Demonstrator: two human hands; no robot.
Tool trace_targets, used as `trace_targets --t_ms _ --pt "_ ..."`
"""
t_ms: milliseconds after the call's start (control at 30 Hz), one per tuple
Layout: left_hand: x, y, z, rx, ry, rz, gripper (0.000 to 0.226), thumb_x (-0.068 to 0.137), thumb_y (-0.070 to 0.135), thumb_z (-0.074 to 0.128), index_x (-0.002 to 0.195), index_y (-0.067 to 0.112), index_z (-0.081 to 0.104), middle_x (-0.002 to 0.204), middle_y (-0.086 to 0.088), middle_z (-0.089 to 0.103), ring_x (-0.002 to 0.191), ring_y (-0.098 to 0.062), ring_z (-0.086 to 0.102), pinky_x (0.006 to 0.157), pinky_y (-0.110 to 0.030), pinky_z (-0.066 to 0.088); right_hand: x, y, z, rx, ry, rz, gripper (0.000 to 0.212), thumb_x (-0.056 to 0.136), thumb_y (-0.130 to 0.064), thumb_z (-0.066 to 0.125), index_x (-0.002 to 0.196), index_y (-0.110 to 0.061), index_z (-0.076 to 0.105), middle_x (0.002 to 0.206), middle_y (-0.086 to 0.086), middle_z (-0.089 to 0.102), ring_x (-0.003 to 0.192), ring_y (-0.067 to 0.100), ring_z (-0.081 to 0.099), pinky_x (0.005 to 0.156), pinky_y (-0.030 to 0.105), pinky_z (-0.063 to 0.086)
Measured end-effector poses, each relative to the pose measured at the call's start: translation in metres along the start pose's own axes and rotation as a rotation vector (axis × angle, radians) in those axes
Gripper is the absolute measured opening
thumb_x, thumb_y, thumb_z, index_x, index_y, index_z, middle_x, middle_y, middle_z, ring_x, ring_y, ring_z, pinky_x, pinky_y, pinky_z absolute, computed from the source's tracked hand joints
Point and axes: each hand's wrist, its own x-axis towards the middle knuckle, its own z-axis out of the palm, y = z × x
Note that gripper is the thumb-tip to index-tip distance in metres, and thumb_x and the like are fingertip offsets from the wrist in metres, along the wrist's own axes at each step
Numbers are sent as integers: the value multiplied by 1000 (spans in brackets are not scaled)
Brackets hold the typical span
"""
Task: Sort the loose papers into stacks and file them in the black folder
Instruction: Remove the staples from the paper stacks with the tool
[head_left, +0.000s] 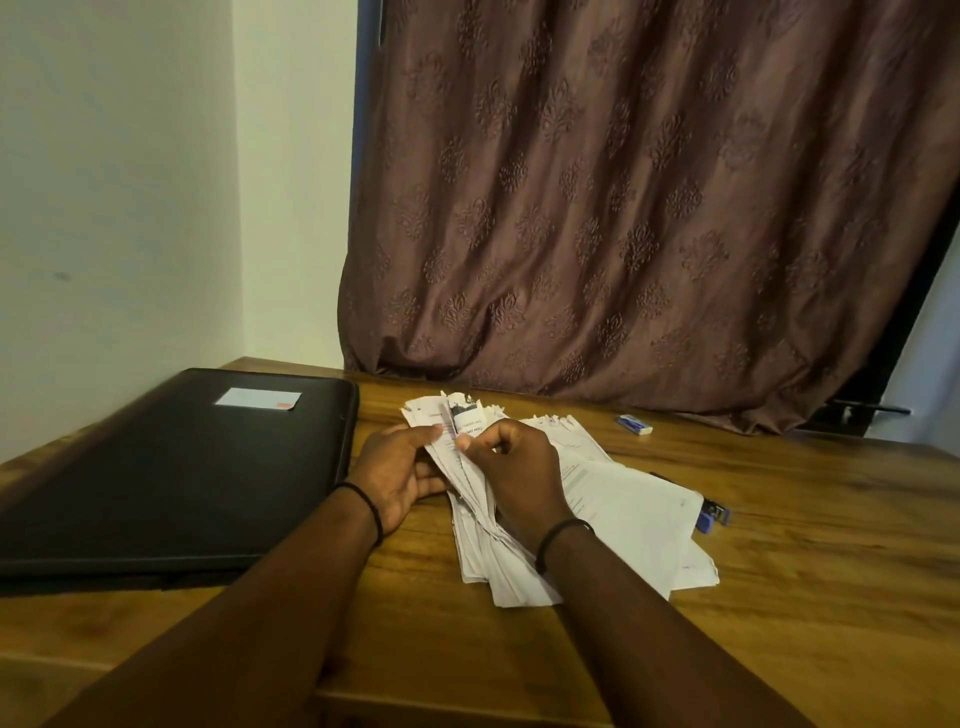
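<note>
- The bundle of long, narrow white paper slips (472, 545) sits just right of centre on the brown wooden tabletop (805, 597). Its long axis runs from the near edge away toward the curtain, leaning slightly to the frame's left.
- The left hand (400, 478) cups the bundle's left side, thumb on the top slip and fingers curled beneath.
- The right hand (514, 467) pinches the slips from the right, thumb and curled fingers closed on their edge, seemingly to part one off.
- The wider white sheets (639, 519) lie fanned under and to the right of the bundle, unsorted.
- The flat black folder (171, 467) lies closed at the frame's left, just beside the left hand and apart from the papers, with its long side running near to far. The left hand is the nearer one for opening it.
- A small blue-and-white eraser (634, 423) rests farther back, at the foot of the patterned brown curtain (623, 208).
</note>
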Motion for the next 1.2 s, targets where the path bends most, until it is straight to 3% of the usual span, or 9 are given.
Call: trace_targets --t_ms 267,467,567,667,767,833,933,1033,1200 --pt "2 -1 0 6 44 -20 14 100 7 47 105 14 58 106 -15 72 96 -32 70 79 -50 58 -1 -5 -5 -68 105 -6 13 91 -25 68 83 -17 63 77 -14 60 71 0 53 61 11 34" --pt "0 0 1 24 35 4 21 102 18 47 117 11 59 107 -14 72 95 -32 70 78 -50 58 0 -4 -2 -79 64 -28 11 89 -27 71 81 -21 68 83 -9 68 79 4 61 74 24 51" --pt "-1 1 1 30 35 5 30 103 33 42 116 14 60 109 -14 72 97 -31 70 80 -50 58 0 -3 -2 -72 80 -46 10 91 -26 69 82 -22 68 82 -11 68 77 2 60 71 22 50" --pt "-2 1 2 34 35 -5 33 104 33 38 119 12 59 108 -14 72 96 -30 71 74 -46 59 -3 -4 -4 -100 106 -56 6 95 -19 62 97 -24 61 82 -12 62 73 2 56 63 14 41" --pt "-3 0 1 50 44 -5 31 104 25 41 123 7 59 106 -14 73 93 -31 72 71 -44 60 -6 -6 -3 -206 60 -109 26 98 -15 56 118 -31 51 83 -12 58 78 7 59 66 20 49" --pt "-3 1 1 66 56 15 29 103 22 46 122 5 60 103 -15 74 91 -30 72 73 -44 60 -7 -7 -3 -238 30 -157 26 100 -15 50 117 -33 54 89 -11 61 80 7 59 66 21 46" --pt "-2 1 -1 54 79 46 27 99 19 54 118 3 63 100 -16 74 88 -31 73 76 -46 60 -9 -8 -3 -226 -25 -216 13 98 -28 54 110 -30 60 105 -13 66 92 4 59 79 24 49" --pt "-3 1 -2 24 77 64 27 95 21 61 115 3 65 100 -14 74 82 -26 73 72 -41 61 -11 -11 -3 -291 -95 -205 29 89 -41 66 114 -29 55 111 -14 63 98 5 58 83 24 49" --pt "-4 1 -1 28 45 66 30 94 25 61 115 4 64 101 -14 74 92 -30 72 77 -44 60 -8 -9 -3 -334 -11 -148 29 93 -18 61 116 -30 47 109 0 67 98 18 64 84 34 56"
